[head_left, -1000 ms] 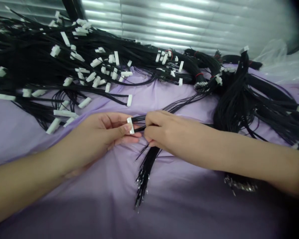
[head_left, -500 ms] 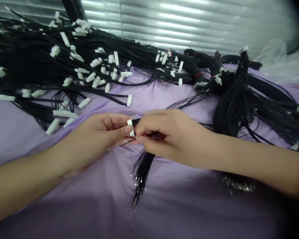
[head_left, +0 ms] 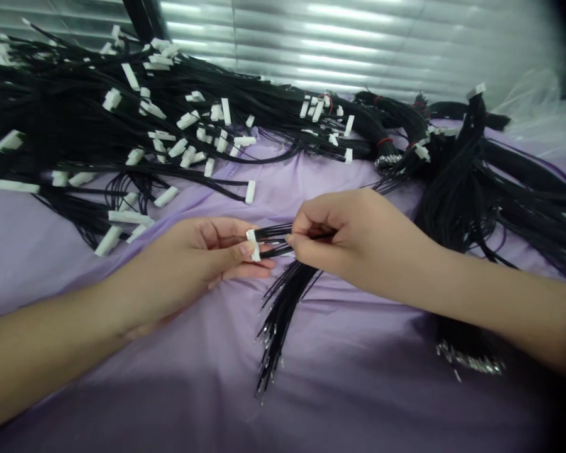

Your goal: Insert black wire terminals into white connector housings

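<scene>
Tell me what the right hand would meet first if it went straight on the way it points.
The right hand would probably meet the white connector pinched in the left hand; depth is unclear.

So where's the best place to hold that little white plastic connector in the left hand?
Probably pinch the small white rectangular plastic connector by its flat faces, coming from the left: thin black wires leave its right side. The left hand holds it that way, thumb on the near face, fingers behind.
</scene>
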